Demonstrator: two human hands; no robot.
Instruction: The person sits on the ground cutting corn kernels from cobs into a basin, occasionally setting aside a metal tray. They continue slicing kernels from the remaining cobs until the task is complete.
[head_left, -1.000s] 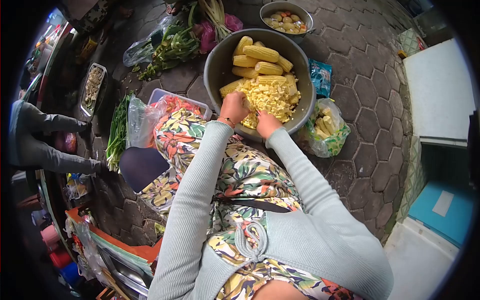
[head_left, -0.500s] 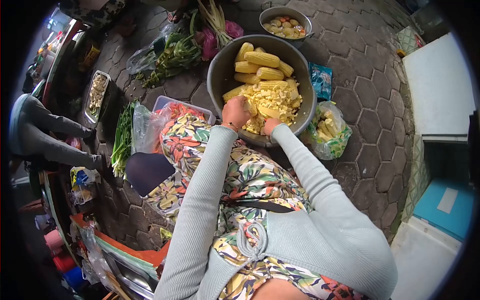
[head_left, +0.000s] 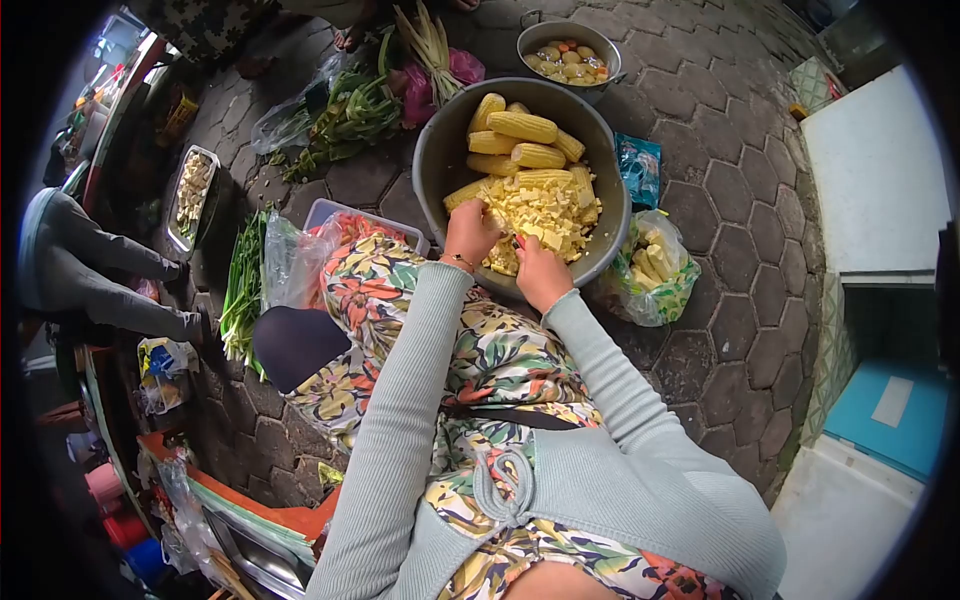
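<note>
A large grey metal basin [head_left: 435,150] stands on the paving in front of me. Whole yellow corn cobs [head_left: 520,126] lie at its far side and a heap of cut corn pieces [head_left: 545,210] at the near side. My left hand [head_left: 470,232] is at the near rim, fingers closed on a corn cob [head_left: 470,190] at the edge of the heap. My right hand [head_left: 540,272] is a fist just beside it over the rim, closed around something with a small red end; the rest of it is hidden.
Nearby are a smaller pot of vegetables [head_left: 570,50], a bag of corn scraps [head_left: 650,262] and a blue packet [head_left: 638,165]. Leafy greens [head_left: 345,110], spring onions [head_left: 240,280], a clear tub [head_left: 340,220] and a tray [head_left: 190,190] lie left. Another person's grey legs [head_left: 90,270] stand far left; white and blue boxes [head_left: 880,170] right.
My right hand has drawn back from the corn heap to the basin's near rim. My left hand stays on the cob, shifted slightly.
</note>
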